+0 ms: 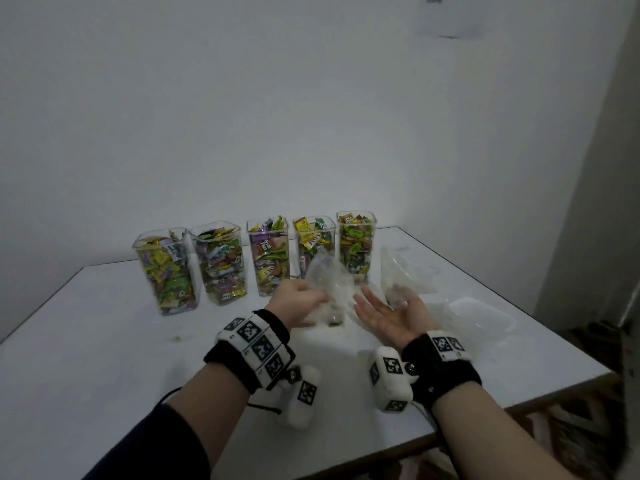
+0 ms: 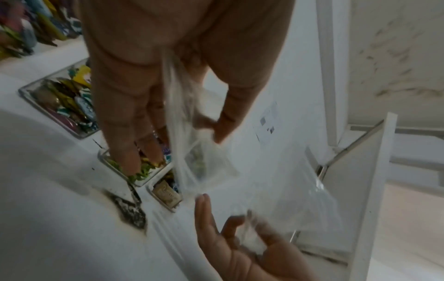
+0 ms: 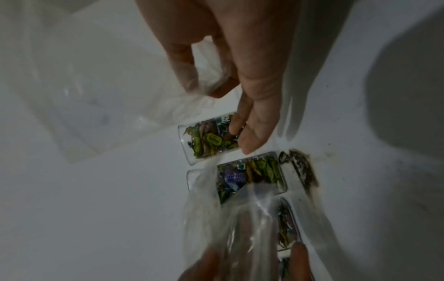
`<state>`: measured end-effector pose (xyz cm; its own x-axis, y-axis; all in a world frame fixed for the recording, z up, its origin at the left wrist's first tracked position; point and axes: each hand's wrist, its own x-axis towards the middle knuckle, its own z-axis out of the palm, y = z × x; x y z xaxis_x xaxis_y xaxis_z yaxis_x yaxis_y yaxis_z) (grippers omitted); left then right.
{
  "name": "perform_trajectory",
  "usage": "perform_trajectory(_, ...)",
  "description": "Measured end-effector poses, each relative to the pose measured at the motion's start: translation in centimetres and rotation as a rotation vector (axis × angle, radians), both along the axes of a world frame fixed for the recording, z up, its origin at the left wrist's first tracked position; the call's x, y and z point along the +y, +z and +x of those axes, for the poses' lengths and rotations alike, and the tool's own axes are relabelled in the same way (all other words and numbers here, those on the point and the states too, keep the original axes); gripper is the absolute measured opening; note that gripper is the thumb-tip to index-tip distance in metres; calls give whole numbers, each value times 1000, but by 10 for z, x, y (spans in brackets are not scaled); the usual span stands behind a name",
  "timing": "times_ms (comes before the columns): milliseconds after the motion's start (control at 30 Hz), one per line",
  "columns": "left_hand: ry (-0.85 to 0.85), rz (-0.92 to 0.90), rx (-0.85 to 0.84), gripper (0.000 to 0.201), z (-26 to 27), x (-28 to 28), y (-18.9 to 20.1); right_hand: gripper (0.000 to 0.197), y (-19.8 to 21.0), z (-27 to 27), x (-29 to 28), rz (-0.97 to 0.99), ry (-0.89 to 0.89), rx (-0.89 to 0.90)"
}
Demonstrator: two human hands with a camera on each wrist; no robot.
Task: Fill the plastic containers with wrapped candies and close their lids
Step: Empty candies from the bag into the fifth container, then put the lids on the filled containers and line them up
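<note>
Five clear plastic containers (image 1: 268, 258) stand in a row at the back of the white table (image 1: 104, 341), each packed with wrapped candies and without a lid. In front of them my left hand (image 1: 311, 299) pinches a crumpled clear plastic bag (image 1: 329, 282) between thumb and fingers (image 2: 134, 133). The bag looks empty. My right hand (image 1: 381, 299) lies palm up just to the right. Its thumb and forefinger pinch clear plastic film (image 3: 209, 83), the other fingers straight. Whether both hands hold the same bag I cannot tell.
Clear lids (image 1: 481, 315) lie stacked near the table's right edge. Another crumpled clear bag (image 1: 405, 271) sits behind my right hand. A dark stain (image 2: 129, 209) marks the table under the hands. The wall is close behind the containers.
</note>
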<state>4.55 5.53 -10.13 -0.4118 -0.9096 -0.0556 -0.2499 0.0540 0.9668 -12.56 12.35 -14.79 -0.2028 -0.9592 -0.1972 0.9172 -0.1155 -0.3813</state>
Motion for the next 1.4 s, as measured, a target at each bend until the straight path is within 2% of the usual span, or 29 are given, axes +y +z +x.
perform_trajectory(67, 110, 77, 134, 2, 6, -2, 3, 63, 4, 3, 2, -49, -5, 39)
perform_trajectory(100, 141, 74, 177, 14, 11, -2, 6, 60, 7, 5, 3, -78, -15, 48)
perform_trajectory(167, 177, 83, 283, 41, 18, -1, 6, 40, 15, 9, 7, -104, -57, 45)
perform_trajectory(233, 213, 89, 364, 58, 24, 4, 8, 24, 23, 14, 13, -99, -114, 52)
perform_trajectory(267, 215, 82, 387, 61, 26, 7, 9, 24, 26, 17, 17, -83, -133, 81)
perform_trajectory(367, 166, 116, 431, 35, 24, 26, 15, 20, 37, 25, 42, -86, -73, 181)
perform_trajectory(433, 124, 153, 465, 31, 16, 41, 15, 22, 42, 27, 66, -149, -46, 262)
perform_trajectory(500, 87, 131, 476, 39, 5, 59, 12, 48, 41, 25, 89, -160, -87, 403)
perform_trajectory(533, 64, 111, 463, 37, -2, 71, 10, 54, 38, 23, 101, -165, -110, 474)
perform_trajectory(633, -57, 64, 466, 5, -23, 110, 4, 56, 26, 12, 144, -162, -188, 719)
perform_trajectory(700, -173, 43, 473, 16, -38, 137, -2, 54, 13, -1, 175, -101, -275, 843)
perform_trajectory(767, -304, 76, 453, 22, -54, 168, -8, 41, -5, -18, 205, -36, -378, 816)
perform_trajectory(867, -568, 286, 443, 18, -81, 214, -27, 18, -48, -47, 255, 64, -481, 720)
perform_trajectory(933, -713, 419, 384, 14, -104, 239, -51, 16, -85, -67, 290, 190, -525, 674)
perform_trajectory(967, -757, 434, 300, 15, -118, 248, -68, 14, -105, -75, 307, 249, -559, 612)
perform_trajectory(1000, -779, 400, 175, 19, -134, 257, -87, 7, -124, -83, 322, 282, -608, 531)
perform_trajectory(1033, -786, 339, 39, 21, -151, 266, -106, 13, -147, -93, 336, 343, -661, 497)
perform_trajectory(1100, -807, 242, -175, 17, -182, 280, -148, 39, -194, -109, 363, 607, -661, 630)
perform_trajectory(1133, -824, 225, -239, 15, -196, 288, -169, 42, -215, -114, 376, 751, -609, 715)
perform_trajectory(1200, -854, 196, -323, 19, -218, 302, -209, 44, -254, -118, 399, 964, -511, 744)
perform_trajectory(1267, -880, 120, -419, 29, -236, 318, -244, 44, -284, -115, 417, 1170, -546, 696)
perform_trajectory(1400, -871, 90, -616, 20, -263, 336, -298, 41, -323, -103, 447, 1389, -630, 401)
